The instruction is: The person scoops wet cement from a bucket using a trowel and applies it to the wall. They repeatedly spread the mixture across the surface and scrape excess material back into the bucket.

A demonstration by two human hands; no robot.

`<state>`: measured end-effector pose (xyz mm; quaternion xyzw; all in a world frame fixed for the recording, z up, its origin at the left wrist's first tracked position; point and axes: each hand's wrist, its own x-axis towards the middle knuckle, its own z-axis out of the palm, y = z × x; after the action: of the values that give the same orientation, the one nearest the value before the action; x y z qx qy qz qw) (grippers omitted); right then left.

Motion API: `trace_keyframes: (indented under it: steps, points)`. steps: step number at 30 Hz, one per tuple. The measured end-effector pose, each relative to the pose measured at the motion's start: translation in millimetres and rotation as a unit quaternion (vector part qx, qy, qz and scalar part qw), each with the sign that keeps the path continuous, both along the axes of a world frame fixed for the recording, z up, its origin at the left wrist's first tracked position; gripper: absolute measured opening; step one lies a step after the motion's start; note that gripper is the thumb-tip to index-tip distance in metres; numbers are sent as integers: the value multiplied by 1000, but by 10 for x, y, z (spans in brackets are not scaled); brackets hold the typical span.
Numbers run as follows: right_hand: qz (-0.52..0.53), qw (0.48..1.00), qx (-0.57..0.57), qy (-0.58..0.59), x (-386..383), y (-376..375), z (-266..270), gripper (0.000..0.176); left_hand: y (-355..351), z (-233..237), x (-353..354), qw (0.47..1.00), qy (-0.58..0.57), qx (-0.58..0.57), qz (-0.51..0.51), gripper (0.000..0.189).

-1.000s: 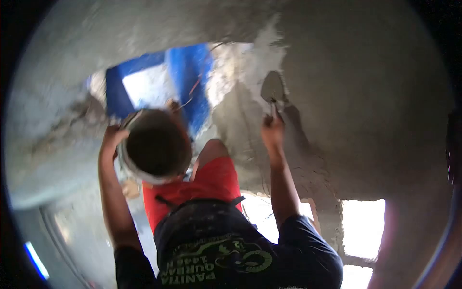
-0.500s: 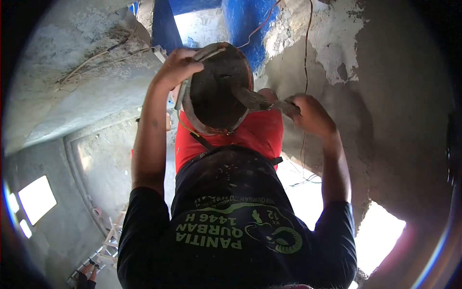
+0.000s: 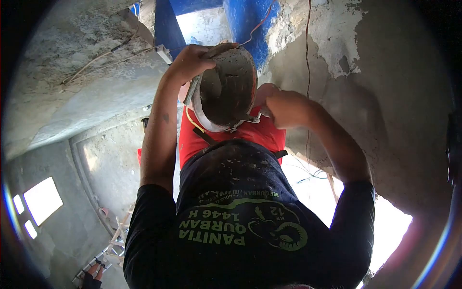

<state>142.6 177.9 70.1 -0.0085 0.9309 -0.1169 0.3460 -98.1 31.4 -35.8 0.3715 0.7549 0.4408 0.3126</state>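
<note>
bucket (image 3: 207, 117) near patchy grey wall (image 3: 404, 106)

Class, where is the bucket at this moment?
In the head view, the bucket is at upper centre, its left rim gripped by the left hand, in front of the red shorts.

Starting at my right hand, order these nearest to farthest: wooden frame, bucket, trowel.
1. Trowel, gripped in the right hand.
2. Bucket, just left of that hand, its rim held by the left hand.
3. Wooden frame, lower left in the background.
</note>
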Motion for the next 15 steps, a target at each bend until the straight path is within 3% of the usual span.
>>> trace_keyframes:
  steps: [1, 4, 5, 7, 11, 13, 15]
  points:
    - [-73, 993, -94, 9, 29, 96, 28, 28, 14, -15, -32, 1000, 3, -3, -8, 34]
    - [-160, 977, -117, 78, 247, 421, -237, 16, 41, -12, -74, 1000, 9, -13, -20, 35]
    - [-158, 978, -117, 75, 302, 478, -282, 16, 30, 7, -84, 999, 15, -25, -24, 35]
    - [-149, 988, 19, 25, 375, 496, -325, 16, 18, -9, -96, 999, 6, -28, -33, 34]
    - [-106, 994, 2, 38, 420, 303, -345, 16, 95, -39, -59, 999, 21, -22, -35, 34]
    - [-68, 996, -52, -17, 351, 276, -335, 16, 146, -2, 10, 998, 36, -23, -48, 34]
    - [-112, 985, -108, -70, 161, 293, -185, 17, 215, 91, 78, 996, 39, -61, -52, 34]
